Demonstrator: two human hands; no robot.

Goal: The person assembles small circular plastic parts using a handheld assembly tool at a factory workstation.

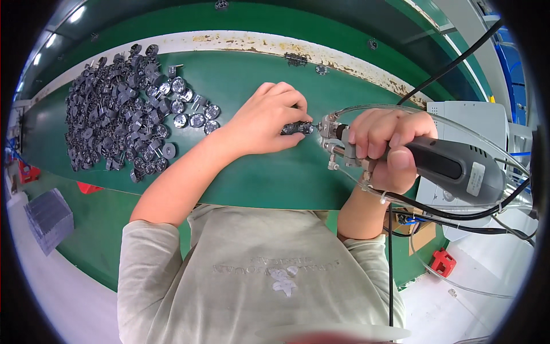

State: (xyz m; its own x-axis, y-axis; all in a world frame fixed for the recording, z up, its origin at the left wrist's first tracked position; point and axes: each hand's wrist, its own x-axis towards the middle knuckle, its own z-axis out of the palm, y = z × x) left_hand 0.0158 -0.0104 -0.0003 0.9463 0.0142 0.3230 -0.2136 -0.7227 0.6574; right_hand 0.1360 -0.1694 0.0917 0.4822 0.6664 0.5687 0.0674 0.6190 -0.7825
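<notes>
My left hand (274,117) is closed on a small dark round part (297,128) at the middle of the green table, fingers over it and thumb in front. My right hand (392,140) wraps round a grey and black power screwdriver (452,166), held sideways with its body pointing right. The screwdriver's metal nozzle head (329,127) has clear tubes attached and points left at the part. Its tip is close against the part's right end; whether they touch I cannot tell. My left fingers hide some of the part.
A large heap of similar dark round parts with metal pins (117,114) covers the table's left side. A white box-shaped machine (472,123) stands at the right. Clear tubes and black cables (458,215) run from the tool. A worn white ledge (240,41) borders the far side.
</notes>
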